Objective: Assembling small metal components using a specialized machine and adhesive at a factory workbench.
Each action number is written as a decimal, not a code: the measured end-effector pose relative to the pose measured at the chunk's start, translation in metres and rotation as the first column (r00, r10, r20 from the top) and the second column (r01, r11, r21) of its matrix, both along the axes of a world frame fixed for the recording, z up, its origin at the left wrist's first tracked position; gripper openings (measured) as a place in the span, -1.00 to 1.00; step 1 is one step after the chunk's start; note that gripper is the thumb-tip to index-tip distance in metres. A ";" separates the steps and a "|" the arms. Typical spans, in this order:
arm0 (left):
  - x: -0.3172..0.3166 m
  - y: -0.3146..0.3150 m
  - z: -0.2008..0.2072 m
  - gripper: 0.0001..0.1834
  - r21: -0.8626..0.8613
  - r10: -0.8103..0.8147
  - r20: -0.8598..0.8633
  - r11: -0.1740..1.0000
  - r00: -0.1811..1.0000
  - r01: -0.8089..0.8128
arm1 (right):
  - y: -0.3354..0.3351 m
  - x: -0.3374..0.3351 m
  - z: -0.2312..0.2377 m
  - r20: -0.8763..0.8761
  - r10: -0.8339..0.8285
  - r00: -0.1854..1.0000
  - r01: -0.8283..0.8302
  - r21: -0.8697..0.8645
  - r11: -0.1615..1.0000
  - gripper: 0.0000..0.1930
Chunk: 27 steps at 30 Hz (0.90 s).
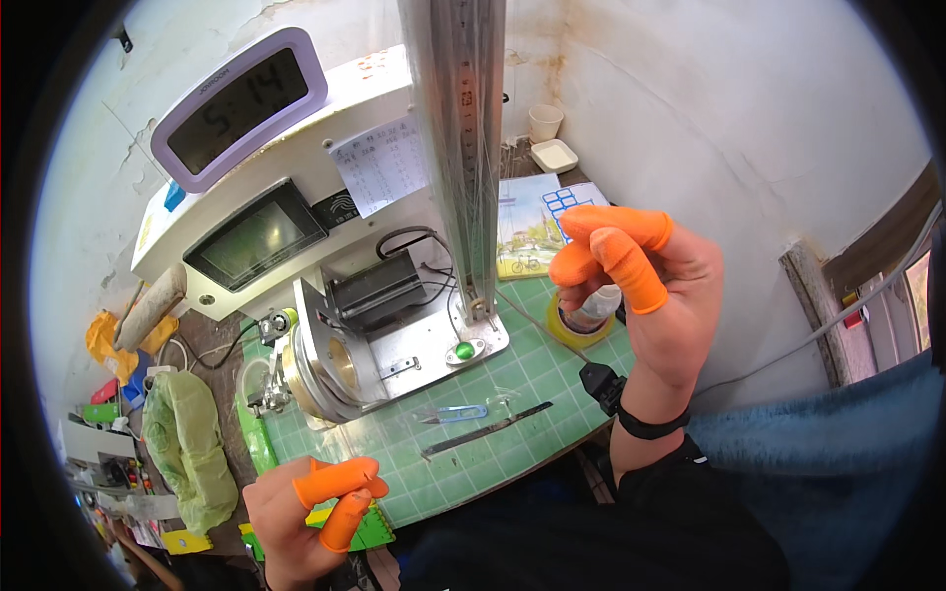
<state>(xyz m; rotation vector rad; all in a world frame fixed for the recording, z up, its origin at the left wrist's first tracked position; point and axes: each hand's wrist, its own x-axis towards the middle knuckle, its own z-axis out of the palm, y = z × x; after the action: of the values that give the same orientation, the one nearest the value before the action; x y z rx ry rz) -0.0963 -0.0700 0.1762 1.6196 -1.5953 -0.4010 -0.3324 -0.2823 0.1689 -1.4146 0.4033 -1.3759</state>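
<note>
My right hand is raised over the right side of the green mat, orange rubber cots on its fingers. Its fingertips are pinched together; whatever is between them is too fine to make out. Low at the left, my left hand wears the same cots, thumb and forefinger pressed together, with nothing visible in the pinch. Between the hands lie blue-handled thread snips and a thin black strip. Beyond them is a white machine with a grooved metal wheel and a green button.
A tall transparent column rises behind the mat. Near my right hand is a yellow-rimmed round container. A purple-framed clock tops the machine. At left lies a crumpled green plastic bag. A cable runs along the right.
</note>
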 end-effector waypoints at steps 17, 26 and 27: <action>-0.006 -0.029 0.035 -0.51 -0.119 -0.194 -0.187 0.977 0.963 0.174 | 0.045 0.016 0.018 0.011 -0.031 0.999 0.032 -0.068 0.997 -0.83; -0.013 -0.058 0.024 -0.70 -0.234 -0.298 -0.059 0.932 0.953 0.277 | 0.053 0.025 0.019 -0.108 -0.018 0.994 -0.012 -0.265 0.964 -0.67; -0.013 -0.057 0.024 -0.70 -0.232 -0.299 -0.061 0.932 0.952 0.278 | 0.053 0.025 0.019 -0.109 -0.019 0.994 -0.011 -0.263 0.965 -0.67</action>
<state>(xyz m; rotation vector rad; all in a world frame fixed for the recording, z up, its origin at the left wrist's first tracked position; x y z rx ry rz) -0.1095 -0.1271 0.2007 1.1841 -1.7436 -0.4296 -0.3076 -0.2297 0.1883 -1.7145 0.3023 -1.3966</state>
